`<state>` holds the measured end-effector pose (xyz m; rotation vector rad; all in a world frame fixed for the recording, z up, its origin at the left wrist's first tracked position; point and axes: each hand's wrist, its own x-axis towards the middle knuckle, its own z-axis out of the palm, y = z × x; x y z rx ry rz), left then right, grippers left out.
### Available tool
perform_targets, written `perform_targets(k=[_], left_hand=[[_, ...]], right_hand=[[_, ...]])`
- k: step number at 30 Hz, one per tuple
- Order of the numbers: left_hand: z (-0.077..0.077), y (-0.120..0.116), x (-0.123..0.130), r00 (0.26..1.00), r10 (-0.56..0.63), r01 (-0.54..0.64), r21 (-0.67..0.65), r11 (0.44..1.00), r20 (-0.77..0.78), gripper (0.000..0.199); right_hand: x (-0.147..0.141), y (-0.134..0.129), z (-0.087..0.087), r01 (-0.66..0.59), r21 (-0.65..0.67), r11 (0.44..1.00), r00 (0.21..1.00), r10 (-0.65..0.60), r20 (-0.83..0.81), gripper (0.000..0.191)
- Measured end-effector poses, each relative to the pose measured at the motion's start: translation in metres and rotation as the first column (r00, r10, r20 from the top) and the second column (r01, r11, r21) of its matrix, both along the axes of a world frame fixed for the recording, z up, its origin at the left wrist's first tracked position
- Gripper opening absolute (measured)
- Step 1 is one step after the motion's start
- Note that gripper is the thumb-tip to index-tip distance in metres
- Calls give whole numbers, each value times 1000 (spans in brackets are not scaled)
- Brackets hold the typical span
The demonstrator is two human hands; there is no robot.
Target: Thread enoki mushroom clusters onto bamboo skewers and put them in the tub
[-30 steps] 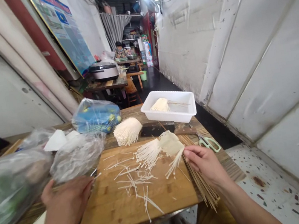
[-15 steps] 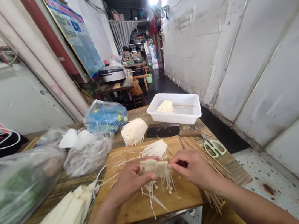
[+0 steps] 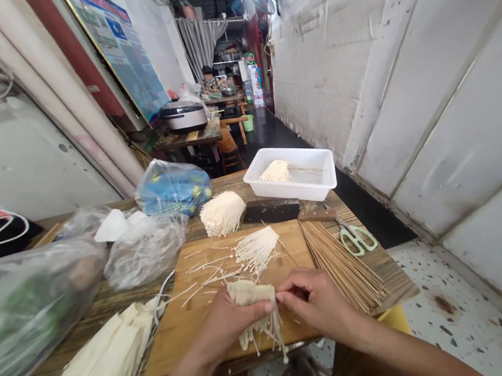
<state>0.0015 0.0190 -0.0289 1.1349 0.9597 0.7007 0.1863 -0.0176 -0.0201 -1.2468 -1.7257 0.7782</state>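
Note:
Over the front of the wooden cutting board (image 3: 170, 336), my left hand (image 3: 227, 320) grips a flattened bunch of enoki mushrooms (image 3: 252, 293), thumb across it and thin stems hanging down. My right hand (image 3: 310, 297) is closed in a pinch at the bunch's right edge; what lies between its fingertips is too small to make out. Behind them on the board rests a fanned enoki piece (image 3: 257, 248), a thin stick by its right side. Loose stems are scattered to its left. Many bamboo skewers (image 3: 341, 266) lie along the board's right side.
Green-handled scissors (image 3: 358, 239) and a cleaver (image 3: 271, 210) lie beyond the board. A white plastic tub (image 3: 292, 190) holds skewered enoki. More enoki (image 3: 102, 367) lies at left, another bunch (image 3: 222, 213) behind the board. Plastic bags (image 3: 26, 315) crowd the left; a person (image 3: 210, 82) sits far back.
Both hands, with the enoki bunch, have come slightly nearer and left, away from the fanned piece on the board. The right hand keeps its pinch at the bunch's edge. The camera view has shifted slightly.

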Motion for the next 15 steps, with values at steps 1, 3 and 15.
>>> perform_targets(k=[1,3,15], left_hand=[[0,-1,1,1000,28,-27,-14,1000,15,23],[0,-2,4,995,88,-86,-55,995,39,26],[-4,-6,7,971,198,-173,-182,968,130,30]], right_hand=[[-1,1,-2,10,4,1000,1000,-10,-2,12],[-2,4,-5,20,11,1000,1000,-20,-5,12],[0,9,-2,-45,-5,999,999,45,19,14]])
